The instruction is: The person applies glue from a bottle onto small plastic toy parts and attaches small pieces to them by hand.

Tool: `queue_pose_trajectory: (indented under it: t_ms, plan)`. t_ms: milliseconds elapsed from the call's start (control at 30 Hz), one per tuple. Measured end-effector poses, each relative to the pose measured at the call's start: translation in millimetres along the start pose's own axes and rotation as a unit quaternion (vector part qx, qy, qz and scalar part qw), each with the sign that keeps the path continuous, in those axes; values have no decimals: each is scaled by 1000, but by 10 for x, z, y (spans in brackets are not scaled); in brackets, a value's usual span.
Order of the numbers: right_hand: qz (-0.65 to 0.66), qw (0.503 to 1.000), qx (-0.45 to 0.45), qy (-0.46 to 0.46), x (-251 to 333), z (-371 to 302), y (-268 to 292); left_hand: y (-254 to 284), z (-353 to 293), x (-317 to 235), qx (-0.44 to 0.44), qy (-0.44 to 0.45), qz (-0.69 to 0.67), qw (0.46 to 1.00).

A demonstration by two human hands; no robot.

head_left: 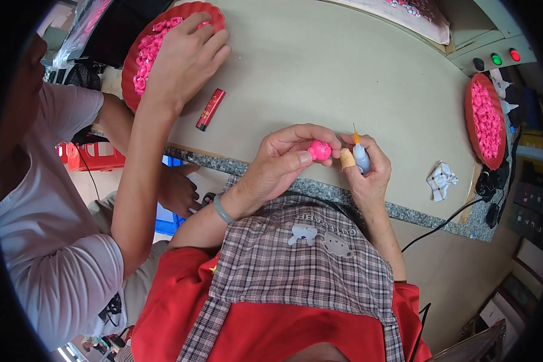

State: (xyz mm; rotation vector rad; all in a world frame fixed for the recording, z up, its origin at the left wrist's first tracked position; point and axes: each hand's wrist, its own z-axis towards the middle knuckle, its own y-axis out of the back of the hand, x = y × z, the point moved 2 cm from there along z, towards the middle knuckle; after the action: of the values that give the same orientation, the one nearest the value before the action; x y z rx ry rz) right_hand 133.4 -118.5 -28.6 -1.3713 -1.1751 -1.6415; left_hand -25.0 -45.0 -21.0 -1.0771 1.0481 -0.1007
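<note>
Between the thumb and fingers of my left hand (276,158) is a small bright pink rounded plastic piece (322,150). It is held just above the near edge of the table (320,78). Close on its right, my right hand (373,181) grips a small squeeze bottle (361,159) with an orange neck and a thin needle tip pointing up and away. A tan finger cot (347,159) covers one fingertip of that hand, next to the pink piece. The needle tip stands apart from the piece.
At far left, a co-worker's hand (190,57) reaches into a red scalloped tray (128,75) of pink pieces. A red lighter-shaped object (211,110) lies nearby. On the right are a checkered cloth (441,180), another red tray (471,114) of pink pieces and a black cable (443,224).
</note>
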Motion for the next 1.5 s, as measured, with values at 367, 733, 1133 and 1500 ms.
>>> queue_pose_trajectory:
  t_ms: [367, 733, 1133, 1500]
  plan:
    - [-5, 1000, -7, 21, -34, 5, 6, 27, 24, 57, 7, -32, 68, 997]
    - [-23, 999, 1, 35, -20, 17, 7, 67, 60, 67, -20, -25, 15, 999]
    - [-20, 1000, -5, 15, -5, -14, 4, 154, 13, 37, -67, -34, 103, 992]
    - [-27, 999, -6, 17, 17, -1, -8, 35, -17, -27, -87, -18, 207, 974]
